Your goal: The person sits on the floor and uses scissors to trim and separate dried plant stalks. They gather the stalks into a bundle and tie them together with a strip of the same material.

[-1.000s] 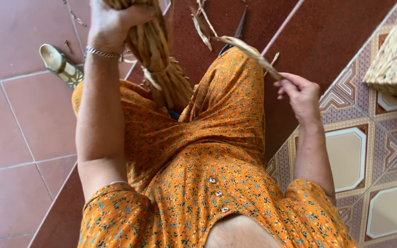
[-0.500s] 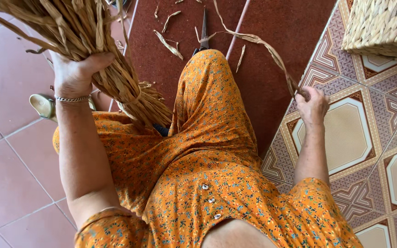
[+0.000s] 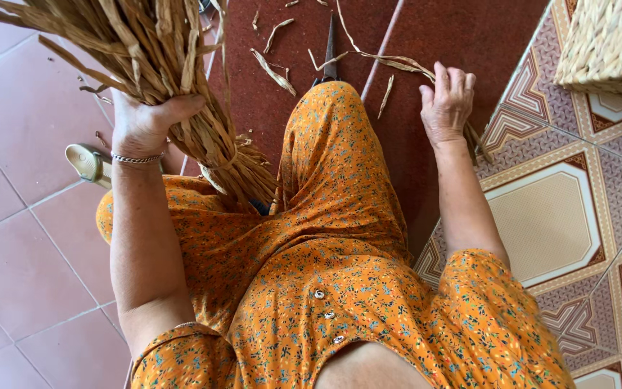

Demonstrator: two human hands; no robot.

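My left hand (image 3: 145,122) grips a thick bundle of dried straw-like fibre strands (image 3: 160,79); the bundle's bound end rests on my lap, over the orange flowered dress (image 3: 340,238). My right hand (image 3: 446,101) reaches down to the red floor beside my knee, fingers spread over a single long dried strand (image 3: 390,61) that curls away toward the top. Whether the fingers pinch that strand is unclear. Dark scissors (image 3: 330,50) lie on the floor just beyond my knee.
A woven basket (image 3: 610,43) stands at the top right on patterned tiles. Loose strand scraps (image 3: 273,68) lie scattered on the red floor. A light sandal (image 3: 89,162) lies on the pink tiles to the left.
My right hand has lowered from mid-air, where it held a strand, down to the floor beside my knee. The left hand has tipped the bundle's loose ends out to the left.
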